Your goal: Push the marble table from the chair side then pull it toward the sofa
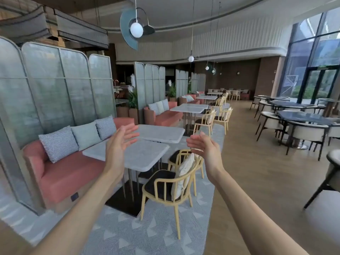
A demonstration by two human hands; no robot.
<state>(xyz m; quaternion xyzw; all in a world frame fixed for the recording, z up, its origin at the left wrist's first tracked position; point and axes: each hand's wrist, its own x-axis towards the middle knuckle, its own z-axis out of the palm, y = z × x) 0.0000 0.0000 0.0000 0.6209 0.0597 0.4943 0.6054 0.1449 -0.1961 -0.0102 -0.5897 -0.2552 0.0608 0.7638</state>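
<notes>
Marble table (139,155), pale grey with rounded corners, stands on thin metal legs (131,183) over a dark square base (127,203), between the pink sofa (73,173) on its left and a yellow chair (165,188) on its right; a second table (160,133) of the same kind stands just behind it, its top overlapping the far corner in this view. Three cushions (81,137) lean along the sofa back, in front of a frosted screen (55,85). The chair has a dark seat and a pale cushion against its backrest, and a second yellow chair (179,157) stands just beyond it. Both arms reach forward from the lower edge of the view. Left hand (120,144) is raised in front of the table, fingers straight and spread, palm turned inward; it holds nothing. Right hand (204,146) is raised above the chairs, fingers loosely extended, palm facing the left hand, likewise holding nothing. Neither hand touches the table. Table, chairs and sofa stand on a grey patterned rug (150,234); wood floor (257,181) lies to the right, with dark tables (301,118) and pale armchairs well apart. A globe lamp (136,29) hangs overhead.
</notes>
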